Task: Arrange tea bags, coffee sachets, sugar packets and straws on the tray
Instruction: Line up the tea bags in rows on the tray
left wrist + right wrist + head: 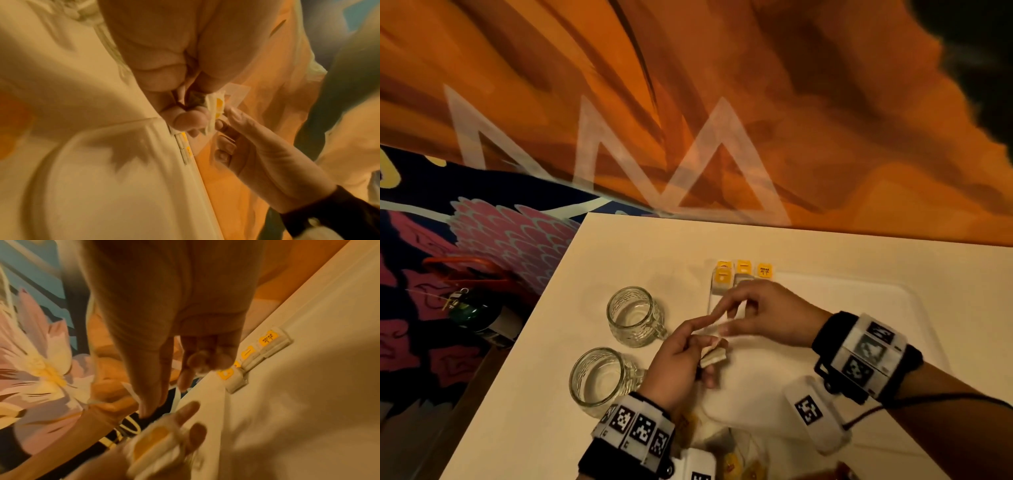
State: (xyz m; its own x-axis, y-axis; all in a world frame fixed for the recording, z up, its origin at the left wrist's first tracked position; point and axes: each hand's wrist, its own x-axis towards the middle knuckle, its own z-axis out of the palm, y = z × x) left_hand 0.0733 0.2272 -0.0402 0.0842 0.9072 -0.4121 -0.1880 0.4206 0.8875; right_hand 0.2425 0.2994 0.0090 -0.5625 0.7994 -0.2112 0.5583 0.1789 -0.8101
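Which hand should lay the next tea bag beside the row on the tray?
Probably right. The right hand hovers nearest the tea bag row on the tray; the left hand grips the stack, farther back.

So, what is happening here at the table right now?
A person is sorting tea bags onto a white tray. The left hand holds a small stack of tea bags, and the right hand pinches one pale packet just above it, over the tray. A few yellow-tagged tea bags already lie in a row at the tray's far corner. Two empty glass mugs stand on the table beside the tray.
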